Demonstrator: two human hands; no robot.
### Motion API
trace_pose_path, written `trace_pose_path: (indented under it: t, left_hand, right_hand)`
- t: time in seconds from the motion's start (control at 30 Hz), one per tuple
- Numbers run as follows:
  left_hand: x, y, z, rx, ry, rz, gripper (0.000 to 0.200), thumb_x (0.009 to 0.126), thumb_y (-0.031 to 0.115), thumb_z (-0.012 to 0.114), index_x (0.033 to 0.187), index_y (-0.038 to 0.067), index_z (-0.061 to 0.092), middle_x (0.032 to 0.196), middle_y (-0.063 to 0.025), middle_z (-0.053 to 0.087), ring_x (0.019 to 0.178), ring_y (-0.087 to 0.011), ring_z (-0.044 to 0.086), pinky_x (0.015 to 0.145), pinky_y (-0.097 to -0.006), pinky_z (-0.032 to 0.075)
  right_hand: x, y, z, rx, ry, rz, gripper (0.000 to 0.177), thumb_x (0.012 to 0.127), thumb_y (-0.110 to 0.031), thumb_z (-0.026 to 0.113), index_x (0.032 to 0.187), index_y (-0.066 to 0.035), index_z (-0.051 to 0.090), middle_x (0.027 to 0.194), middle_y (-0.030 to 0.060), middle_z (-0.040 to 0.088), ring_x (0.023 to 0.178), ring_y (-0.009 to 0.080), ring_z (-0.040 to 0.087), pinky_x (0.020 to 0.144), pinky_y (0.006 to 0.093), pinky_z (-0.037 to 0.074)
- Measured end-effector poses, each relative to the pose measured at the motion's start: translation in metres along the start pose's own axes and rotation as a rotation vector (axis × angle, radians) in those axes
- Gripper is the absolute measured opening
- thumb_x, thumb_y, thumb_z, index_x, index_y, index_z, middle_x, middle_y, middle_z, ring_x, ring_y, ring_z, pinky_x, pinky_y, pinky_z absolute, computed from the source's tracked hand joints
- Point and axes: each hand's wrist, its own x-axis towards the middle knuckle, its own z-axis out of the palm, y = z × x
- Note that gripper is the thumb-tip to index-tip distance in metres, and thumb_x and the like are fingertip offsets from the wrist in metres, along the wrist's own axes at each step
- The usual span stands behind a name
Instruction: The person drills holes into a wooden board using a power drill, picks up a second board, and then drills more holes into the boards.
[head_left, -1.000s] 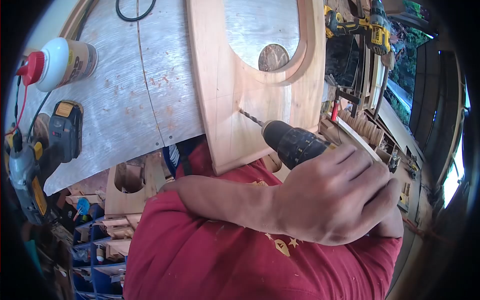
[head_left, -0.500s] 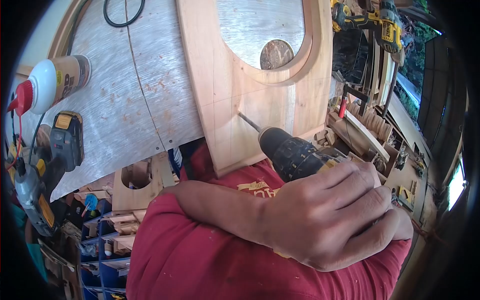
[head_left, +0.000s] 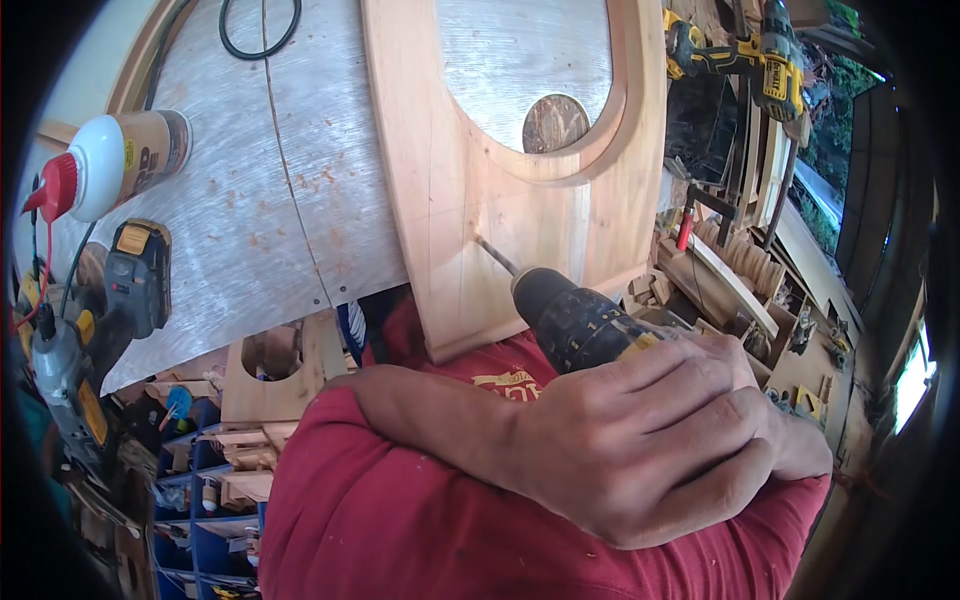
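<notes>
My left hand [head_left: 640, 440] reaches across from the left, its fingers curled closed over the rear of a black-and-yellow cordless drill [head_left: 575, 318]. My right hand [head_left: 800, 447] is mostly hidden behind the left; only skin near its wrist shows, and its fingers cannot be seen. A long drill bit [head_left: 497, 256] slants from the chuck, its tip at a small mark or hole in the pale wooden board [head_left: 450, 270]. The board has a large rounded cutout and pencil lines. Its near end sticks out past the table edge, against the red shirt.
The grey tabletop [head_left: 300, 190] carries wood shavings, a glue bottle [head_left: 130, 160], a black ring [head_left: 258, 50] and a cordless tool [head_left: 85, 340]. Another yellow drill [head_left: 780, 75] lies at upper right, near a red-handled clamp [head_left: 685, 228]. Blue compartments [head_left: 205, 500] hold wood scraps below left.
The view has shifted slightly, so the board and table appear a little lower. The drill bit stays at the same mark, and my left hand keeps its hold on the drill.
</notes>
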Motion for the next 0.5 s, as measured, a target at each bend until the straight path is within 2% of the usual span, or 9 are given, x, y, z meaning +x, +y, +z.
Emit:
trace_pose_path:
  t: [0.13,0.37,0.5]
  left_hand:
    - [-0.002,0.000,0.001,0.006,0.010,0.005,0.033,0.079,0.018,0.061,0.103,-0.004,0.061,0.091,-0.0178,0.065,0.085,-0.0320,0.068,0.078,-0.0434,0.055]
    - [-0.002,0.002,-0.001,-0.023,-0.037,-0.047,0.029,0.081,0.019,0.062,0.100,-0.003,0.062,0.093,-0.0179,0.065,0.086,-0.0317,0.068,0.080,-0.0432,0.055]
    - [-0.003,0.002,-0.001,-0.020,-0.045,-0.055,0.028,0.082,0.019,0.062,0.100,-0.002,0.062,0.093,-0.0179,0.065,0.086,-0.0311,0.068,0.080,-0.0432,0.055]
  right_hand:
    - [-0.001,-0.007,-0.006,-0.032,-0.083,0.079,0.057,0.084,-0.015,0.065,0.136,0.004,0.056,0.106,0.0192,0.068,0.087,0.0370,0.071,0.070,0.0420,0.057]
    - [0.009,-0.014,-0.001,-0.060,0.070,-0.028,0.061,0.083,-0.020,0.069,0.137,0.004,0.055,0.110,0.0190,0.068,0.091,0.0375,0.072,0.069,0.0422,0.060]
    - [0.002,0.007,-0.003,-0.105,-0.073,-0.026,0.066,0.080,-0.023,0.071,0.137,0.005,0.054,0.112,0.0193,0.069,0.091,0.0369,0.072,0.070,0.0413,0.060]
